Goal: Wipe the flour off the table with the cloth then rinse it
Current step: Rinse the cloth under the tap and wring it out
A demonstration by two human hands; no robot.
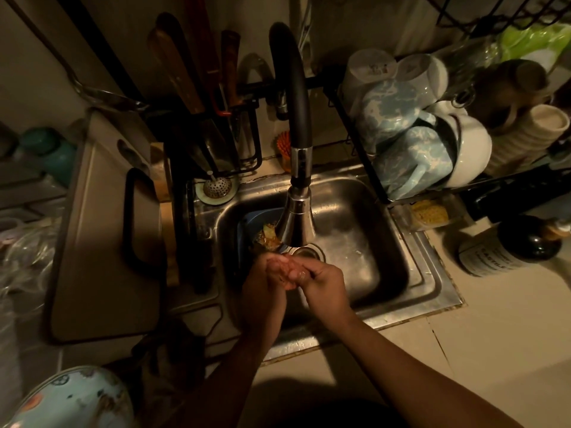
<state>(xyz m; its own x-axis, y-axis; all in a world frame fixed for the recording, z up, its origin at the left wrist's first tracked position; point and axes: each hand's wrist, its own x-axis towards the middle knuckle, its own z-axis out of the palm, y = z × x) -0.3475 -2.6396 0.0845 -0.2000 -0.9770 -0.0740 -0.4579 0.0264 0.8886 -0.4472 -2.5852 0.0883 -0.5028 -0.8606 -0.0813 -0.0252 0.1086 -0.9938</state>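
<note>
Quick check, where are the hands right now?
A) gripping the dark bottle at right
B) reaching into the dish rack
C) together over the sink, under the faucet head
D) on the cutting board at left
C: the left hand and right hand meet palm to fingers over the sink basin, just below the faucet head and near the drain.

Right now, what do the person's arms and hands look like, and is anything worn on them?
The left forearm and right forearm are bare to the frame's edge: no sleeves, gloves, watch or bracelet show. The left hand and right hand look bare too; dim light hides any ring.
</note>
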